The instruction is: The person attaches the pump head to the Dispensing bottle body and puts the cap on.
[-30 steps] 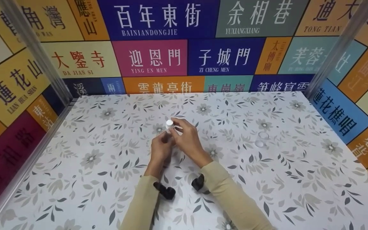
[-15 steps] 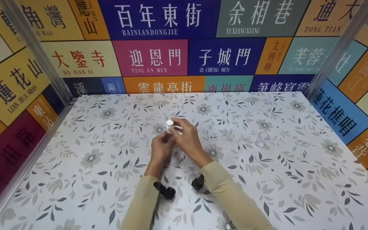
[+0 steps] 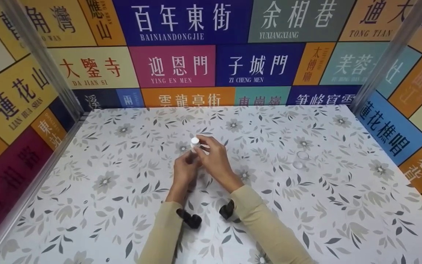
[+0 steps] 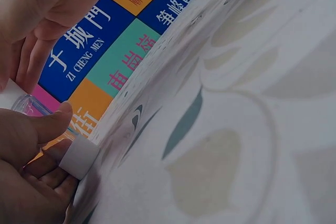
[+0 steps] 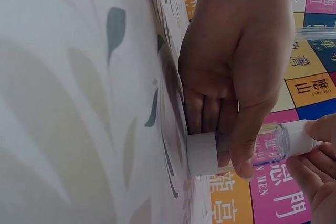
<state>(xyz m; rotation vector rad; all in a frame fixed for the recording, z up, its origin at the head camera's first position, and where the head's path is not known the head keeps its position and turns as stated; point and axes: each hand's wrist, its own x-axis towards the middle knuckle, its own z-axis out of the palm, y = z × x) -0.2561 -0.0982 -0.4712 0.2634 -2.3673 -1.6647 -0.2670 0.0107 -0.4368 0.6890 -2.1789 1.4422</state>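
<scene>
A small clear bottle (image 5: 266, 145) with a white top (image 3: 195, 140) and a white base (image 5: 202, 153) stands upright on the flowered tabletop. My left hand (image 3: 186, 170) grips its clear body low down, thumb across the front; the right wrist view shows this hand (image 5: 231, 61) close up. With thumb and fingers, my right hand (image 3: 214, 157) pinches the white top. In the left wrist view the white base (image 4: 80, 157) sits beneath the left fingers, and the right hand (image 4: 50, 3) is above. Part of the bottle's body is hidden by the left hand.
A small, clear, cup-shaped piece (image 3: 300, 160) stands on the table (image 3: 269, 227) to the right of the hands. Printed sign panels (image 3: 181, 66) wall the table at the back and both sides. Clear corner posts (image 3: 50, 62) rise at the back corners.
</scene>
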